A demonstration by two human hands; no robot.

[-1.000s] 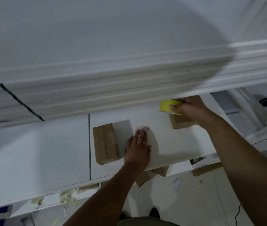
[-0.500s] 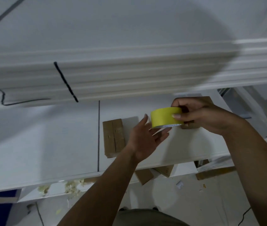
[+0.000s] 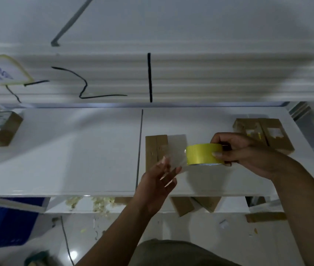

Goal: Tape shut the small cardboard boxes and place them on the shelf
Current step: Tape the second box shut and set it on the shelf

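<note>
Curling round the tape roll (image 3: 203, 153), right hand (image 3: 248, 152) grips it; left hand (image 3: 158, 181) pinches its strip (image 3: 179, 160) near a cardboard box (image 3: 155, 148).

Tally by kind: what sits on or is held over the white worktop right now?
Cardboard boxes: 3 (middle box, right box, far-left box; the right one might be two side by side)
Tape rolls: 1, the yellow tape roll
Total: 4

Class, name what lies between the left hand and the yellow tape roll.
A clear strip of tape stretches from the roll to the left hand, pinched there; head view shows it.
</note>
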